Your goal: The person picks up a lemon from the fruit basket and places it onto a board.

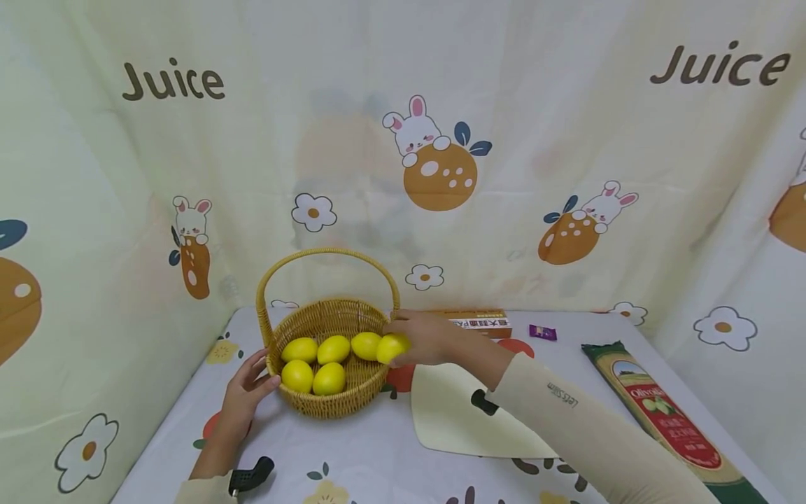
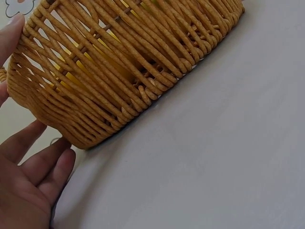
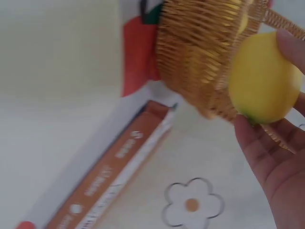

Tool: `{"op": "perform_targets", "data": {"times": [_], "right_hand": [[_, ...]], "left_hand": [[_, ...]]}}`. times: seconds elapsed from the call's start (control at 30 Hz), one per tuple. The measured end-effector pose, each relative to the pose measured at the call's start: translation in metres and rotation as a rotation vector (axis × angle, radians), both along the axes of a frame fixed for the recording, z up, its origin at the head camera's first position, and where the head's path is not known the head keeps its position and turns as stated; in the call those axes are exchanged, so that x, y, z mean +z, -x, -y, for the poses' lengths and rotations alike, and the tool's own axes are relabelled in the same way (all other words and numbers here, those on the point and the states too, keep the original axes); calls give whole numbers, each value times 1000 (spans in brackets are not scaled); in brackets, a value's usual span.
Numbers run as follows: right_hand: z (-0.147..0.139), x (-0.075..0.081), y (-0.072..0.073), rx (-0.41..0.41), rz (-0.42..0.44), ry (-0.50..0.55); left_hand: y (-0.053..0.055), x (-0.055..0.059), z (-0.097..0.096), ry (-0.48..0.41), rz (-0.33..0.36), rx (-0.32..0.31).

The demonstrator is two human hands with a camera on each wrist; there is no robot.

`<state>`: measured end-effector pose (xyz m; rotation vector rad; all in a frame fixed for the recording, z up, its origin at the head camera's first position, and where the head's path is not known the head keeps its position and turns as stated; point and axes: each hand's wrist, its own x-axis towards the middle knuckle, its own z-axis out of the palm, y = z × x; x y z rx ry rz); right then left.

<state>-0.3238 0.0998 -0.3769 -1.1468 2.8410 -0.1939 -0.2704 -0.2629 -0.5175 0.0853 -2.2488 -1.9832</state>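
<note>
A wicker basket (image 1: 327, 406) with a tall arched handle stands at the back left of the table. Several yellow lemons (image 1: 334, 348) lie inside it. My right hand (image 1: 422, 337) holds another lemon (image 3: 264, 78) at the basket's right rim; thumb and fingertips pinch it from opposite sides in the right wrist view. At the basket's left side, by the foot of the handle, my left hand (image 1: 242, 392) touches the wicker wall. Its fingers (image 2: 40, 160) lie loosely extended against the weave in the left wrist view.
A pale cutting board (image 1: 453, 420) lies under my right forearm. Behind that arm is an orange-brown box (image 1: 481, 323) with white lettering, beside a small purple packet (image 1: 543, 332). A long green and red bag (image 1: 674, 420) lies along the right edge. A printed curtain (image 1: 352, 140) rises behind the table.
</note>
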Motion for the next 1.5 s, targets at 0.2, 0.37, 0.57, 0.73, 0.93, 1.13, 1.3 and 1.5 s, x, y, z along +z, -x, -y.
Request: {"op": "perform_targets", "data": {"times": [0.2,0.37,0.57,0.73,0.93,1.13,1.3,1.5], "right_hand": [[-19,-20,-2,-65,-1,69],[-33,-42,-3,-127,-4,86],[-44,-67,-2,-169,-48,106],[-48,-77,-2,-212,-59,132],[-53,-85,3,-263,-93,116],[-56,-94,7,-299,-99,83],[-56,-98,10,-318,-91,80],[-54,-97,12,-314,-118,87]], "left_hand": [[0,-1,0,0,-3,-4],[1,-2,0,-2,-5,-4],[0,-2,1,-9,-3,-5],[-1,-3,1,-16,-7,-6],[0,-3,0,-6,-18,-3],[-2,0,-3,5,-12,9],[-4,2,-4,-1,0,13],[-2,0,-1,3,0,11]]}}
